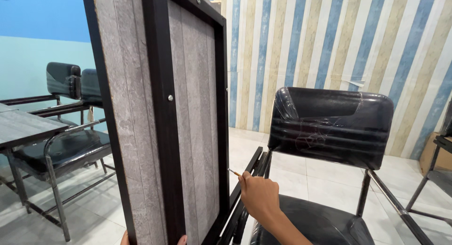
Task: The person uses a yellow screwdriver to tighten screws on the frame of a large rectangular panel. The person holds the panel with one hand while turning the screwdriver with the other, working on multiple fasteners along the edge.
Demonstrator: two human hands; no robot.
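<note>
A grey wood-grain tabletop panel (pixel 141 118) with a dark brown frame stands on edge, filling the left half of the head view. My left hand (pixel 153 239) grips its bottom edge; only fingertips show. My right hand (pixel 258 195) is closed around a thin tool (pixel 233 171) with a metal tip, which points at the black metal bars (pixel 249 172) beside the panel's lower right edge. A small metal screw head (pixel 170 97) sits on the dark centre strip of the panel.
A black padded chair (pixel 329 127) wrapped in plastic film stands right of the panel. More black chairs (pixel 66 146) and a grey table (pixel 23 127) are at the left. A striped wall is behind, a cardboard box (pixel 431 153) at the far right, white tiles below.
</note>
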